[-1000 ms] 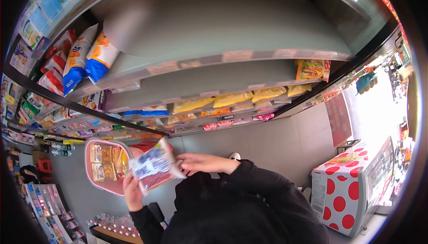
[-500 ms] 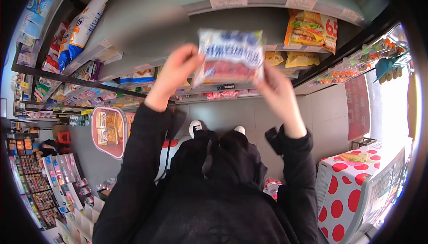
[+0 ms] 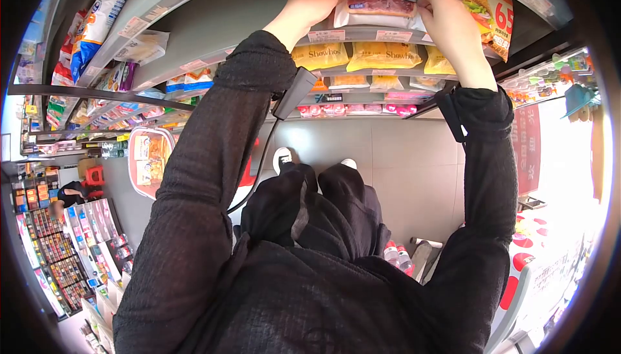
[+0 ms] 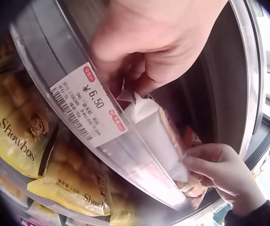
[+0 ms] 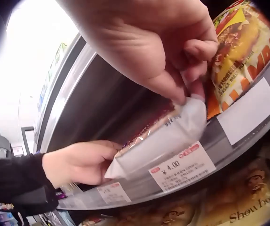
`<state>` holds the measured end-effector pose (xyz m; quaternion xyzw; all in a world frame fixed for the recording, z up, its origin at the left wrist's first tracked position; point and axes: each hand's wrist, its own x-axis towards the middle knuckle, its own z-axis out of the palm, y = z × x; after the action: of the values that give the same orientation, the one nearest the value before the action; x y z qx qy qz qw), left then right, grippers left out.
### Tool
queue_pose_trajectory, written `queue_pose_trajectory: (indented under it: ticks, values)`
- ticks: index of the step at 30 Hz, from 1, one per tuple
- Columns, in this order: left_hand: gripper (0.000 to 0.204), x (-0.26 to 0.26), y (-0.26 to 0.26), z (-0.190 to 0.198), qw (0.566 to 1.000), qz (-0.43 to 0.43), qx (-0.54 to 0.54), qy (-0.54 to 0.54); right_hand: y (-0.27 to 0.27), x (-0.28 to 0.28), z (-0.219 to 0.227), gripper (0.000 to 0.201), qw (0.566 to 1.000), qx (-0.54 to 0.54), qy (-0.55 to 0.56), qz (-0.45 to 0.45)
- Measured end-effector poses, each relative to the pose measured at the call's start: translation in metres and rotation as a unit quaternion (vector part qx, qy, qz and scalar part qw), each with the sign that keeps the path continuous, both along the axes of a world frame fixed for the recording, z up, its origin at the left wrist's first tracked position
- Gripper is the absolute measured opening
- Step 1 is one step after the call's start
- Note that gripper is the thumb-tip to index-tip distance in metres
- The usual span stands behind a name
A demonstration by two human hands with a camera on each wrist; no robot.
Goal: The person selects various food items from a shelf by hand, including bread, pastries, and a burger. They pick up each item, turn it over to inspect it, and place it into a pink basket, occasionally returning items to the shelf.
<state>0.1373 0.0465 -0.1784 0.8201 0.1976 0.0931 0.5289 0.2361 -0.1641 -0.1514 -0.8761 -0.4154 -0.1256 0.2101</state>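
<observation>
A bagged bread (image 3: 378, 6) with white and blue print and a clear window over its reddish filling lies on the shelf, right behind the price-tag edge. My left hand (image 3: 309, 6) pinches one end of the bag between thumb and fingers, which the left wrist view shows at the crimped seal. At the opposite end my right hand (image 3: 451, 25) pinches the other corner; in the right wrist view the white underside (image 5: 156, 146) faces the shelf lip. A burger-print bag (image 3: 482, 11) marked 65 stands just right of my right hand.
Yellow Showhos bread bags (image 3: 385, 55) fill the shelf below. Price tags (image 4: 88, 104) line the shelf edge. Chip bags (image 3: 107, 21) stand at the left. A pink-rimmed basket (image 3: 150, 160) with packaged food sits on the floor at left; a red-dotted cabinet (image 3: 517, 260) is at right.
Both hands have carried the bagged bread from beside the basket up and forward to the shelf, next to the burger-print bag. The head view has turned toward the shelf.
</observation>
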Motion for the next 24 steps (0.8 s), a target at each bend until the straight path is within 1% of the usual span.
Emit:
queue_pose_trajectory:
  ticks: [2, 4, 5, 6, 7, 8, 9, 10, 11, 13, 14, 16, 17, 18, 19, 20, 21, 22, 23, 24]
  values:
    - [0.021, 0.003, 0.001, 0.0, 0.998, -0.012, 0.069, -0.006, 0.001, -0.003, -0.002, 0.018, 1.0, -0.007, -0.007, -0.011]
    - [0.02, 0.001, -0.005, 0.009, 0.997, -0.007, 0.083, 0.0, 0.001, -0.005, -0.004, 0.018, 0.999, -0.001, -0.029, -0.017]
    - [0.019, -0.001, -0.008, 0.015, 0.995, -0.002, 0.1, 0.002, 0.001, -0.006, -0.001, 0.019, 0.998, -0.031, -0.03, -0.035]
    - [0.018, -0.003, -0.01, 0.017, 0.993, 0.002, 0.116, 0.004, 0.0, -0.004, -0.001, 0.019, 0.998, -0.033, -0.027, -0.035]
    - [0.018, -0.005, -0.014, 0.018, 0.998, -0.003, 0.058, -0.027, -0.001, -0.002, -0.001, 0.02, 0.999, -0.036, -0.021, -0.02]
    - [0.016, -0.006, -0.012, 0.023, 0.999, -0.048, 0.0, 0.018, -0.002, 0.0, 0.001, 0.021, 0.999, -0.038, -0.016, -0.005]
    - [0.015, -0.01, -0.014, 0.021, 0.987, -0.069, -0.141, -0.016, -0.002, -0.028, 0.022, 0.017, 0.998, -0.002, -0.006, -0.061]
    - [0.014, -0.012, -0.015, 0.02, 0.955, -0.089, -0.279, -0.052, -0.003, -0.03, 0.022, 0.017, 0.998, -0.003, -0.006, -0.062]
    - [0.014, -0.014, -0.016, 0.022, 0.955, -0.092, -0.278, -0.054, -0.004, -0.031, 0.024, 0.018, 0.998, 0.0, -0.005, -0.062]
    - [0.014, -0.02, -0.018, 0.024, 0.931, -0.073, -0.353, -0.058, -0.007, -0.033, 0.026, 0.018, 0.998, 0.005, -0.003, -0.067]
    - [0.014, -0.022, -0.017, 0.023, 0.931, -0.075, -0.353, -0.056, -0.008, -0.035, 0.026, 0.02, 0.998, 0.012, -0.003, -0.06]
    - [0.022, -0.026, -0.012, 0.019, 0.929, -0.078, -0.355, -0.068, -0.012, -0.041, 0.026, 0.022, 0.998, 0.018, -0.003, -0.053]
    - [0.022, -0.03, -0.01, 0.017, 0.929, -0.079, -0.355, -0.068, -0.015, -0.046, 0.026, 0.019, 0.998, 0.052, -0.006, -0.038]
    - [0.036, -0.036, -0.01, 0.02, 0.97, -0.052, -0.23, -0.063, -0.017, -0.05, 0.025, 0.017, 0.996, 0.086, -0.011, -0.024]
    - [0.051, -0.044, -0.01, 0.022, 0.993, -0.023, -0.1, -0.057, -0.023, -0.044, 0.011, 0.02, 0.995, 0.095, -0.038, 0.006]
    - [0.051, -0.053, -0.011, 0.024, 0.993, -0.023, -0.101, -0.059, -0.028, -0.037, -0.003, 0.024, 0.992, 0.103, -0.067, 0.036]
    - [0.039, -0.066, -0.013, 0.024, 0.991, -0.014, -0.039, -0.13, -0.033, -0.058, 0.002, 0.023, 0.994, 0.11, -0.017, 0.012]
    - [0.028, -0.08, -0.015, 0.027, 0.979, -0.005, 0.023, -0.202, -0.038, -0.075, 0.003, 0.023, 0.995, 0.098, 0.036, 0.003]
    - [0.028, -0.098, -0.018, 0.032, 0.98, -0.022, 0.033, -0.196, -0.043, -0.087, -0.003, 0.023, 0.994, 0.086, 0.063, 0.002]
    - [0.029, -0.119, -0.022, 0.038, 0.98, -0.038, 0.043, -0.191, -0.046, -0.103, -0.016, 0.023, 0.988, 0.12, 0.091, 0.024]
